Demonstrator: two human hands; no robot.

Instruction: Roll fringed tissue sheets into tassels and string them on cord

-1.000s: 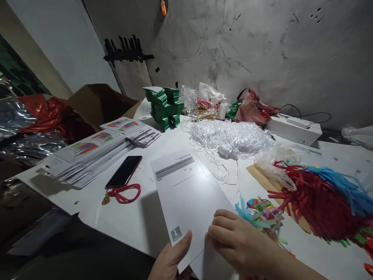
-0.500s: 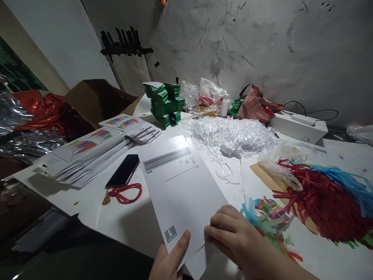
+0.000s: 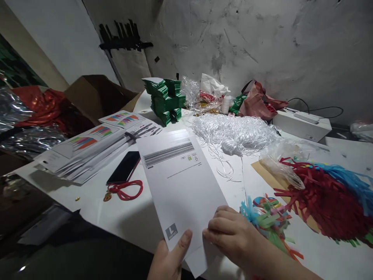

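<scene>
A white paper envelope [image 3: 177, 182] slants over the front of the table, printed with a barcode and a small grey square mark. My left hand [image 3: 171, 254] holds its lower end, thumb flat on top and the other fingers out of sight beneath. My right hand [image 3: 233, 233] is closed on the lower right edge with bent fingers. A white flap [image 3: 198, 261] sticks out below, between the two hands. To the left lie a dark phone [image 3: 124, 168] and its red cord [image 3: 128, 190].
Colourfully printed white envelopes [image 3: 84, 151] are piled at the left. Behind stand green paper stacks [image 3: 167, 102] and a heap of white string [image 3: 236, 132]. Red tissue tassels [image 3: 323, 202] and coloured strips [image 3: 269, 221] lie at right. The table's front edge [image 3: 116, 230] borders a dark gap.
The view has shifted slightly. Both hands keep their hold on the envelope, and the right hand has slid very slightly along its lower edge. The crease there looks flatter.
</scene>
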